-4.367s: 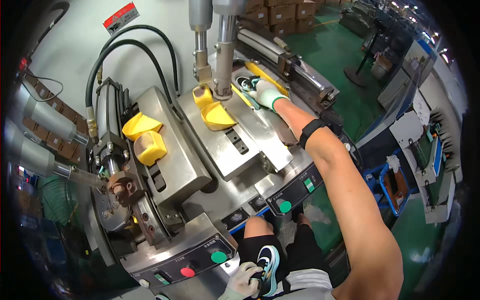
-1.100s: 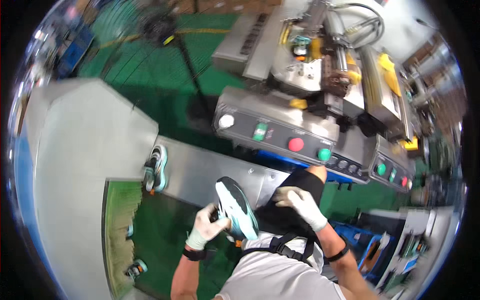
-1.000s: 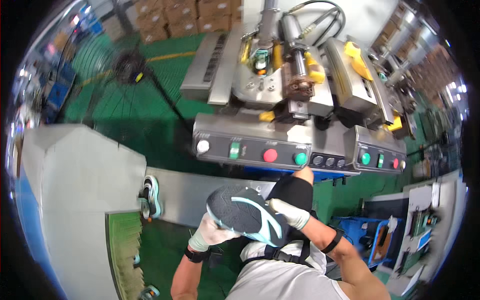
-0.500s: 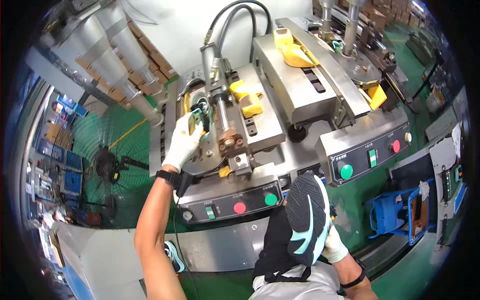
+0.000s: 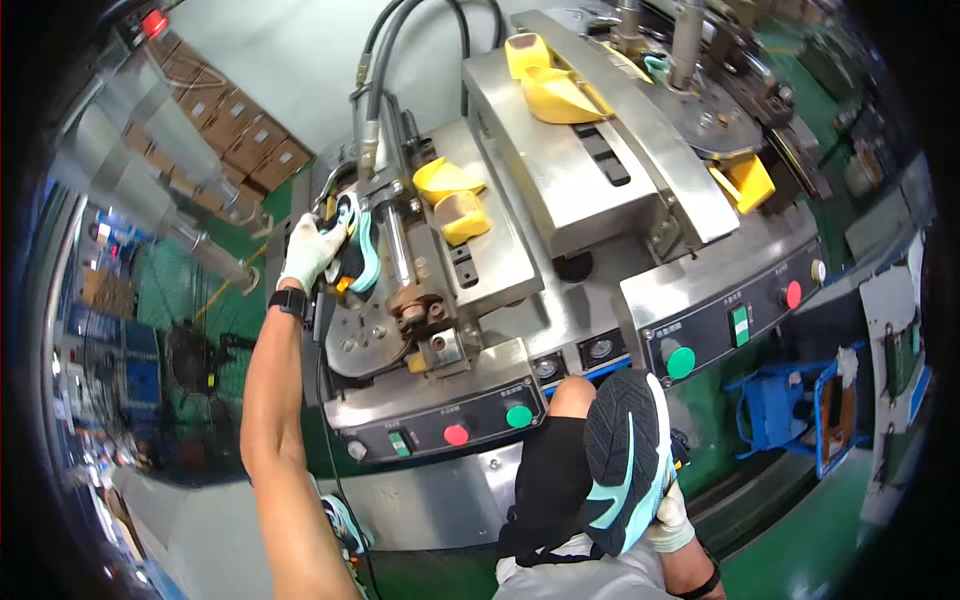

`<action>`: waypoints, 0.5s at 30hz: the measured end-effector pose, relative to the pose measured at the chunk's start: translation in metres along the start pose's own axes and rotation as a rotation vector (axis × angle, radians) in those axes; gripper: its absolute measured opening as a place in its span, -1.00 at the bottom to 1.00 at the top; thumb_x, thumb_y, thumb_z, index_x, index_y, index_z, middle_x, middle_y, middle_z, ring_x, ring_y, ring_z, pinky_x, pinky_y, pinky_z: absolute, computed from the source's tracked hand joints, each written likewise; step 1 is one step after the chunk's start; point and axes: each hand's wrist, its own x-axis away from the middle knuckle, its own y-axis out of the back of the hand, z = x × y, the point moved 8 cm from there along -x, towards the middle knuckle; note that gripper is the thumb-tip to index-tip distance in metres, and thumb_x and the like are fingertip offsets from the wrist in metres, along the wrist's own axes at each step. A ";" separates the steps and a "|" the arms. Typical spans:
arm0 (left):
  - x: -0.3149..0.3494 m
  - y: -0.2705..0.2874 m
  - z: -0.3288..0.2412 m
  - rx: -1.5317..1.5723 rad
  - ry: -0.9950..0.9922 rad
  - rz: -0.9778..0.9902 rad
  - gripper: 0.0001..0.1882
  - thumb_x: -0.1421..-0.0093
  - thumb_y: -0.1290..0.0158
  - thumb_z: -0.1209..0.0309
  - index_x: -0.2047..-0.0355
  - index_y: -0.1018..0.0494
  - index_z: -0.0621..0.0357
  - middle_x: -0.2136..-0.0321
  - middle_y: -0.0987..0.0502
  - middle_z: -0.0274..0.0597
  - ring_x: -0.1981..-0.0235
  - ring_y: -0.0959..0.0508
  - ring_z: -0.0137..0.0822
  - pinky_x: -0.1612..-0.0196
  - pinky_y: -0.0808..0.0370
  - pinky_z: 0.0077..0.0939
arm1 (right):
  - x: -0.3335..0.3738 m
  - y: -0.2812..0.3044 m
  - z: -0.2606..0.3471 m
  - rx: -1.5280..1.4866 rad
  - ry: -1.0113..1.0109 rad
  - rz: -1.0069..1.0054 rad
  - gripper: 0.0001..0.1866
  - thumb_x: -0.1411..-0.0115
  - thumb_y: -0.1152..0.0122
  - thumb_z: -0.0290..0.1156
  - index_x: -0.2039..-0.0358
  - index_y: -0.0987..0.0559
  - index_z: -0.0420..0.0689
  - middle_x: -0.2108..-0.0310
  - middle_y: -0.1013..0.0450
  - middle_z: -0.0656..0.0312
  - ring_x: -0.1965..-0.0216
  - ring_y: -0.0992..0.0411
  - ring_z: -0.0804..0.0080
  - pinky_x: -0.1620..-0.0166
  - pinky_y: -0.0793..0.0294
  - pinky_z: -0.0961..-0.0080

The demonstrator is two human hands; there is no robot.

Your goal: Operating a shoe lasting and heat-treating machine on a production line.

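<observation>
My left hand [image 5: 312, 248], in a white glove, is closed on a black and mint shoe [image 5: 362, 262] in the left station of the metal machine. That shoe is tilted, with its mint sole edge toward the steel cylinder [image 5: 400, 250]. Below it lies the station's metal plate [image 5: 375, 342]. My right hand [image 5: 672, 522], also gloved, grips a second shoe [image 5: 628, 455] from its right side, in front of my body. Its black sole with mint and white parts faces up, hiding some of my fingers.
Yellow shaped pads [image 5: 462, 218] sit right of the cylinder, and others [image 5: 555, 92] on the right steel block. Along the front run control panels [image 5: 450, 425] with red and green buttons. A fan [image 5: 190, 360] stands left, a blue stool [image 5: 775, 410] right. A black cable [image 5: 328, 440] hangs beside my left forearm.
The view has shifted, so the machine appears further left. My left hand has moved left, and the shoe in it has turned to show its sole edge. The right hand keeps its shoe.
</observation>
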 end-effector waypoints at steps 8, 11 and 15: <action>0.206 0.127 0.017 0.348 -0.248 -0.341 -0.58 -0.14 -0.19 0.39 0.05 -0.36 0.35 0.19 -0.51 -0.01 0.20 -0.55 -0.23 0.09 -0.48 -0.40 | -0.030 -0.073 -0.011 0.056 0.019 0.148 -0.20 -0.06 -0.33 -0.41 -0.28 -0.19 -0.28 -0.08 -0.42 0.08 -0.06 -0.48 0.24 -0.08 -0.52 0.27; 0.309 0.110 0.068 0.400 -0.162 -0.377 -0.62 -0.12 -0.13 0.49 0.06 -0.36 0.33 0.19 -0.48 -0.11 0.19 -0.50 -0.29 0.04 -0.44 -0.43 | -0.047 -0.109 -0.010 0.281 0.070 0.120 -0.40 -0.12 -0.17 -0.47 -0.18 -0.28 -0.27 0.08 -0.46 0.17 0.16 -0.50 0.42 0.14 -0.53 0.47; 0.443 0.071 0.163 0.319 0.143 -0.353 -0.61 -0.04 -0.17 0.51 0.10 -0.36 0.29 0.26 -0.48 -0.08 0.26 -0.53 -0.19 0.12 -0.47 -0.36 | -0.093 -0.196 -0.021 0.531 0.099 0.200 -0.66 -0.23 -0.22 -0.32 0.06 -0.49 -0.23 0.41 -0.45 0.41 0.55 -0.32 0.76 0.54 -0.25 0.74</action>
